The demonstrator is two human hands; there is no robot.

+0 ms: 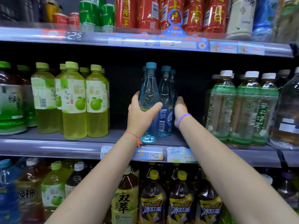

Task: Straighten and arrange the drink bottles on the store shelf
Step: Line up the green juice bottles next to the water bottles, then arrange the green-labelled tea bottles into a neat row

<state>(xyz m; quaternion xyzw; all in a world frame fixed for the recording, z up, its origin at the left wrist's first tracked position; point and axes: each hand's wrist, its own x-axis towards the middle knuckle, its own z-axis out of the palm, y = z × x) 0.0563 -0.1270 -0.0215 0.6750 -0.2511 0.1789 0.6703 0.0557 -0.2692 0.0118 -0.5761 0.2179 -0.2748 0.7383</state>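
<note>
Blue bottle point(149, 101) upright, cap up, in left hand's point(140, 114) grip; right hand point(179, 109) around its neighbour point(166, 101).

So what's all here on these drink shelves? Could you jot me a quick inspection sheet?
Surface: grey middle shelf, price tags along its edge.
Job's things: blue bottles clustered mid-shelf, gaps either side.
Clutter: yellow-green bottles left, green tea bottles right, red bottles above, dark tea bottles below.
Grippers: left hand grips the front blue bottle; right hand touches the cluster's right side.
Cables: nothing seen.
Surroundings: store shelving only.
</note>
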